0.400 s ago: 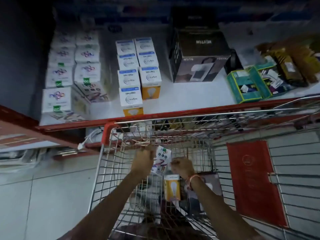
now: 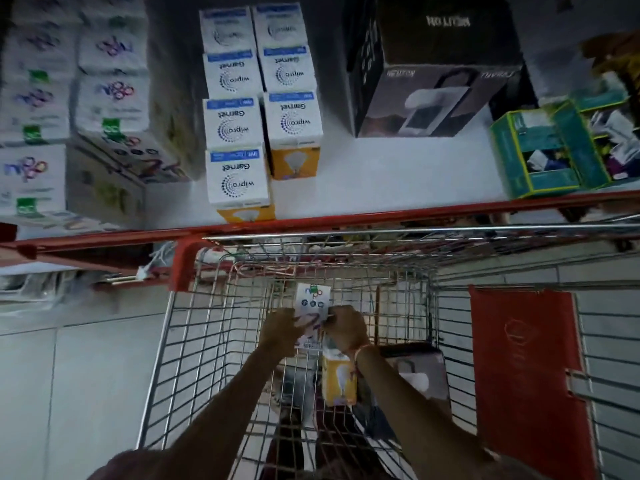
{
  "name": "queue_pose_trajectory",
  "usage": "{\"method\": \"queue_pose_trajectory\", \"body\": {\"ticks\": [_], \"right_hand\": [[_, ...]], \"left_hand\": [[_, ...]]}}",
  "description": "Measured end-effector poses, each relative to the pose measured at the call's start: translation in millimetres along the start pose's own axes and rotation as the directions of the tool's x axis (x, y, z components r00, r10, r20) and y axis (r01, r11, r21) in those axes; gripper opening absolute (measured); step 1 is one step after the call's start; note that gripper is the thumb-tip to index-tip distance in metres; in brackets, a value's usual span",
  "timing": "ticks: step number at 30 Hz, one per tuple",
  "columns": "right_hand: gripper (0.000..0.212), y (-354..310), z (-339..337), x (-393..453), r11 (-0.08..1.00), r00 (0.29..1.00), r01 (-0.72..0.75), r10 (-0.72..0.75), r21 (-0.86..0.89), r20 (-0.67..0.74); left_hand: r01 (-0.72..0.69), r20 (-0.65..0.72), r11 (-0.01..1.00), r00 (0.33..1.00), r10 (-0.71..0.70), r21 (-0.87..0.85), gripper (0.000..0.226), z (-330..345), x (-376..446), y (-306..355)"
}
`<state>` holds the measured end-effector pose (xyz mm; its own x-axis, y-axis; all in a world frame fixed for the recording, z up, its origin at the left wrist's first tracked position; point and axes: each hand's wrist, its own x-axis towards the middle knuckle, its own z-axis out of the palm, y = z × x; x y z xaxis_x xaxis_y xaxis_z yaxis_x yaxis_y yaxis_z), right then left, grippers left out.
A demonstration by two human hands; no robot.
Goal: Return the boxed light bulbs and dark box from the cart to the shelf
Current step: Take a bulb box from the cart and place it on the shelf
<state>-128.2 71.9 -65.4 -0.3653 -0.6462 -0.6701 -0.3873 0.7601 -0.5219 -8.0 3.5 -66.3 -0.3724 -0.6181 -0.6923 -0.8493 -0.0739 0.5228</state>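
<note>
Inside the wire cart (image 2: 180, 341), my left hand (image 2: 282, 329) and my right hand (image 2: 346, 329) both grip a white bulb box (image 2: 311, 301) with coloured print, held upright above the cart floor. Just below my right wrist stands a yellow-and-white bulb box (image 2: 338, 381). A dark box (image 2: 420, 374) with a pale picture lies in the cart to the right of it. On the shelf (image 2: 381, 174) ahead stand two rows of white and blue bulb boxes (image 2: 237, 176), stacks of white boxes (image 2: 33, 171) at the left and a large dark box (image 2: 436, 95).
The shelf's red front edge (image 2: 346, 218) runs just beyond the cart's rim. Green open cartons (image 2: 540, 154) with small items sit at the shelf's right. A red panel (image 2: 526, 375) hangs on the cart's right side. Pale floor tiles (image 2: 69, 393) lie to the left.
The view has moved closer to the shelf and cart. Both hands have closed in on the white printed box, which now stands more upright between them.
</note>
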Motion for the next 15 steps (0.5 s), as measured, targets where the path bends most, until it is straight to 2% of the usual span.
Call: {"method": "queue_pose_trajectory", "body": {"ticks": [4, 8, 10, 12, 15], "right_hand": [[0.017, -21.8, -14.2, -48.3, 0.982, 0.982, 0.184, -0.181, 0.049, -0.051], [0.027, -45.6, -16.0, -92.8, 0.965, 0.958, 0.255, -0.245, 0.056, -0.149], [0.029, -60.2, -16.0, -111.2, 0.944, 0.917, 0.329, -0.320, -0.004, -0.238], [0.030, -81.4, -18.7, -125.9, 0.883, 0.819, 0.447, -0.468, -0.140, -0.332], [0.021, -125.8, -23.5, -136.9, 0.732, 0.567, 0.555, -0.681, -0.396, -0.463]], "left_hand": [[-0.056, -0.057, 0.993, 0.997, 0.051, -0.101, 0.027, -27.5, -48.6, -4.7], [-0.184, -0.210, 0.982, 0.963, 0.170, -0.049, 0.026, -57.2, -100.7, 0.2], [-0.244, -0.312, 0.970, 0.920, 0.235, 0.012, 0.027, -74.1, -125.6, 2.9], [-0.263, -0.463, 0.962, 0.845, 0.266, 0.072, 0.028, -92.6, -145.2, 5.0], [-0.280, -0.648, 0.956, 0.713, 0.267, 0.086, 0.028, -120.8, -160.3, 13.6]]}}
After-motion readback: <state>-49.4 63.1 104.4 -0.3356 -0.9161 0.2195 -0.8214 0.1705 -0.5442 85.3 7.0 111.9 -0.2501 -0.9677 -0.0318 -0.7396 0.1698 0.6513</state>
